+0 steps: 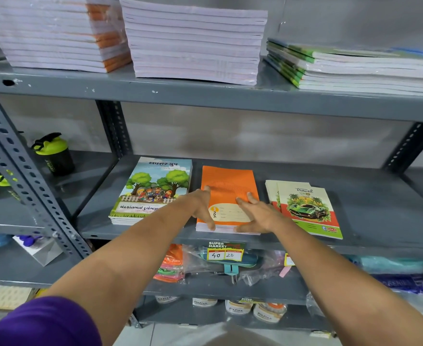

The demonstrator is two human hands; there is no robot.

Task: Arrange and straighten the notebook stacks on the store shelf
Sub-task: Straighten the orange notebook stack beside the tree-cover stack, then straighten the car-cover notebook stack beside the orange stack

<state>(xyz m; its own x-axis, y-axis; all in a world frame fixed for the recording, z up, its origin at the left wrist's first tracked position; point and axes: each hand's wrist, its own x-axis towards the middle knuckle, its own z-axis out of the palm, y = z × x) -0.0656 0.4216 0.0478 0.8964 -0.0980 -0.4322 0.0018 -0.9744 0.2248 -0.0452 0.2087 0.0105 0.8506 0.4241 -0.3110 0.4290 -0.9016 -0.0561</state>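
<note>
Purple sleeve (38,323) is seen nearest; orange notebook stack (228,181) on shelf (370,208) is pressed by spread left hand (200,208) and right hand (258,216).

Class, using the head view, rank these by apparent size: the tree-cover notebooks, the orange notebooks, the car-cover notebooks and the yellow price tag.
1. tree-cover notebooks
2. orange notebooks and car-cover notebooks: too alike to rank
3. yellow price tag, clearly smallest

Narrow gaps part the orange notebook stack (228,193) from the tree-cover stack (153,191) and car-cover stack (308,211), while bare shelf (380,203) lies open rightward beneath ample headroom.
</note>
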